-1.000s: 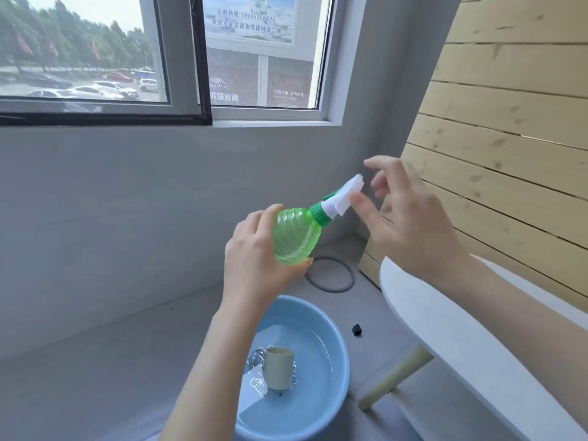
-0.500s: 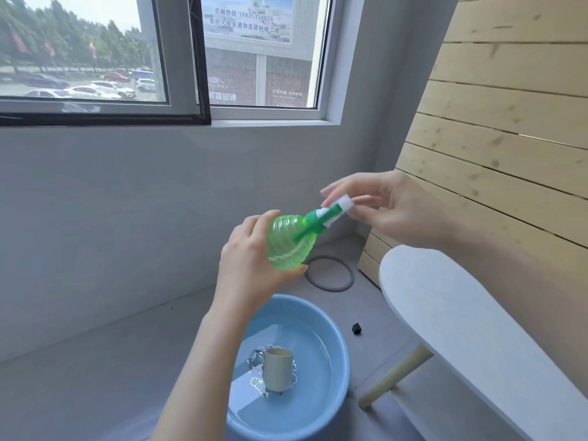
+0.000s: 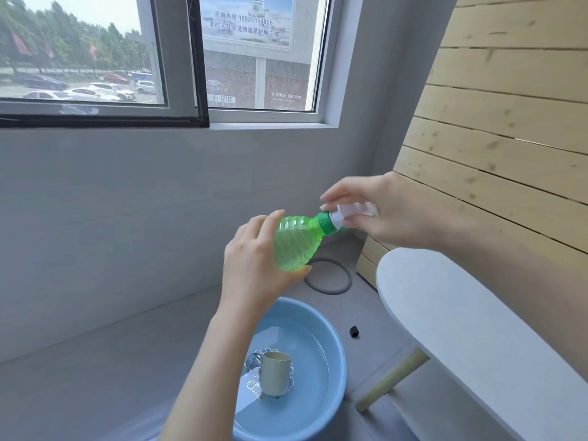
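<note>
A ribbed green spray bottle is held in the air, tilted with its neck to the upper right. My left hand grips its round body from below and behind. My right hand holds the white spray head just past the green collar, fingers curled over it. The head is blurred. Below the bottle stands a blue basin with water and a beige cup in it.
A white oval table on a wooden leg fills the right. A grey ring and a small black piece lie on the grey floor. Wooden slats stand at the right, a window ahead.
My right hand has gone from open beside the spray head to gripping it. The head has turned on the bottle's neck. My left hand keeps its hold on the body.
</note>
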`<action>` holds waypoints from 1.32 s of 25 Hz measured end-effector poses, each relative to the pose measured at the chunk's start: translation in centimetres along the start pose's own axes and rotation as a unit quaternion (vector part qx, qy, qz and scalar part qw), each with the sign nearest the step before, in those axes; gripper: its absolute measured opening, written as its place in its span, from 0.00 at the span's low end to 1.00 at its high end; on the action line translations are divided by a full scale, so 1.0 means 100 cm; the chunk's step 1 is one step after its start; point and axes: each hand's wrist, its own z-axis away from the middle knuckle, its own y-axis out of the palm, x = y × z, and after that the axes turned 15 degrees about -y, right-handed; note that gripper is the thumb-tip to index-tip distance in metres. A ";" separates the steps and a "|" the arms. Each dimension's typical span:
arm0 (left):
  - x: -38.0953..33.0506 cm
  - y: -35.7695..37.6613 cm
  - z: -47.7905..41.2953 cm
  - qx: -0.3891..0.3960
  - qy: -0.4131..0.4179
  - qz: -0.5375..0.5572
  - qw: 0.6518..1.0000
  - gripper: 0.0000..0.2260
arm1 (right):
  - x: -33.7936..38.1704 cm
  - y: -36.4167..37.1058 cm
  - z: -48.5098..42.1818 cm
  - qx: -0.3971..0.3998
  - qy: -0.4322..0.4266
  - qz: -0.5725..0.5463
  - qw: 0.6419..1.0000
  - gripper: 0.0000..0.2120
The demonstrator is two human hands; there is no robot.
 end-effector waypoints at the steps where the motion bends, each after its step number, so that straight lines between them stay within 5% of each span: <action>1: -0.001 0.000 0.000 0.015 -0.017 0.014 1.000 0.39 | 0.000 0.002 0.002 -0.014 -0.100 0.105 0.989 0.13; 4: -0.002 -0.001 0.000 0.016 -0.036 0.050 0.998 0.39 | -0.002 0.008 0.007 -0.042 -0.222 0.236 0.945 0.13; 8: -0.003 -0.001 0.001 0.011 -0.027 0.054 0.998 0.39 | -0.005 0.007 0.011 -0.032 -0.126 0.162 0.978 0.15; 13: 0.004 0.001 0.000 0.024 -0.121 0.083 0.989 0.38 | -0.019 -0.016 0.034 -0.081 -0.065 0.153 0.983 0.10; 21: -0.009 0.021 0.003 0.158 -0.258 0.202 0.932 0.28 | -0.036 -0.029 0.096 -0.191 0.175 -0.035 0.965 0.10; 24: -0.025 0.034 0.009 0.203 -0.261 0.238 0.913 0.29 | -0.055 -0.017 0.121 -0.277 0.272 -0.152 0.909 0.11; 28: -0.040 0.050 0.017 0.252 -0.242 0.233 0.908 0.31 | -0.087 0.016 0.154 -0.365 0.419 -0.376 0.741 0.08; 33: -0.053 0.069 0.026 0.308 -0.232 0.241 0.891 0.32 | -0.117 0.062 0.188 -0.402 0.510 -0.421 0.634 0.04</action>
